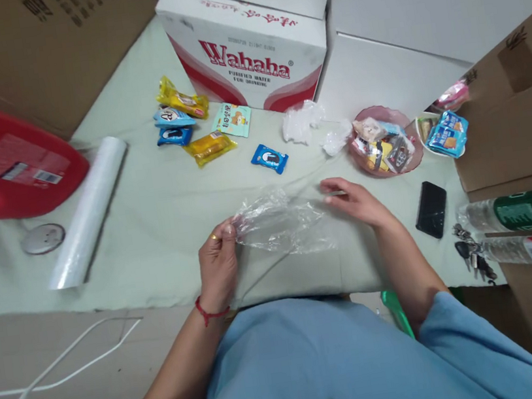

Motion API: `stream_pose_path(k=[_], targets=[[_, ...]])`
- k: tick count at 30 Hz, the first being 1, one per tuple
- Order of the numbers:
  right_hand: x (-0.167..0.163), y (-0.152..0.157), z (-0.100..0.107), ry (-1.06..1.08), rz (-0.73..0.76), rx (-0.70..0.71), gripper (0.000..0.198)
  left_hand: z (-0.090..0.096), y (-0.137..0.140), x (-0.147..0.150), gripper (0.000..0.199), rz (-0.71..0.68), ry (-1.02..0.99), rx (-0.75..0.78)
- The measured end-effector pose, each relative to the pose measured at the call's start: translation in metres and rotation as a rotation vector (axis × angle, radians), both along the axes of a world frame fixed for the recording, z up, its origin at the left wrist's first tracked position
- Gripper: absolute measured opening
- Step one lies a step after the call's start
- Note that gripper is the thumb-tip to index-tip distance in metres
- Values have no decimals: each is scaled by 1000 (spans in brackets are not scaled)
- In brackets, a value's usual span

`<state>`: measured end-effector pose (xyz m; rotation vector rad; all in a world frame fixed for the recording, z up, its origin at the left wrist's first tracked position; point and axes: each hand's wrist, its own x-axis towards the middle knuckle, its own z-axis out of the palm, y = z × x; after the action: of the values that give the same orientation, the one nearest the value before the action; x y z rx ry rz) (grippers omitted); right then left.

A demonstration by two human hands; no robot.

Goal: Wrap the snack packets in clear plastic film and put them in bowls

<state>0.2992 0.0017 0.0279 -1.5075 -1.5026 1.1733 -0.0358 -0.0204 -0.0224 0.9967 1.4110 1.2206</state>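
My left hand [220, 251] pinches one end of a clear plastic bag [282, 223] between thumb and fingers. The thin bag stretches rightward above the pale cloth, crumpled and see-through. Just off the bag's right end is my right hand [353, 202], its fingers apart and nothing in them. Beyond the bag lies a small blue snack packet [269, 158]. Farther back are a yellow-wrapped snack [210, 147], a mint-green packet [234, 120] and several other snacks. Two crumpled clear bags, one of them a plastic bag [303, 121], rest behind my right hand.
A pink bowl [412, 162] of snacks stands at right, near a phone [431, 210], keys [474, 255] and water bottles [520, 213]. A roll of plastic bags [90, 214] and a red container [7, 156] are at left. A Wahaha carton [248, 50] stands behind.
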Motion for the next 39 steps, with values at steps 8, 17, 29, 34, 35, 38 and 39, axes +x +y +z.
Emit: stream_pose_path(k=[8,17,29,34,35,38,39], targets=[[-57,39,-48,-33,-118,-13,29,6,-11,-16,56,99,113,-6],[-59,25,-56,218,-380,-178,37,18,-24,-29,54,51,-8,-314],[-60,13,-48,289,-560,-86,35,17,0,-9,54,-164,217,-368],[-56,5,-47,319,-626,-24,32,14,30,21,35,-51,104,-301],[-53,3,-47,320,-662,-5,31,14,32,23,33,-27,30,-276],[-47,0,-50,320,-774,59,34,12,20,20,33,34,-90,-194],[-46,-2,-51,320,-797,72,34,11,12,17,32,58,-73,-180]])
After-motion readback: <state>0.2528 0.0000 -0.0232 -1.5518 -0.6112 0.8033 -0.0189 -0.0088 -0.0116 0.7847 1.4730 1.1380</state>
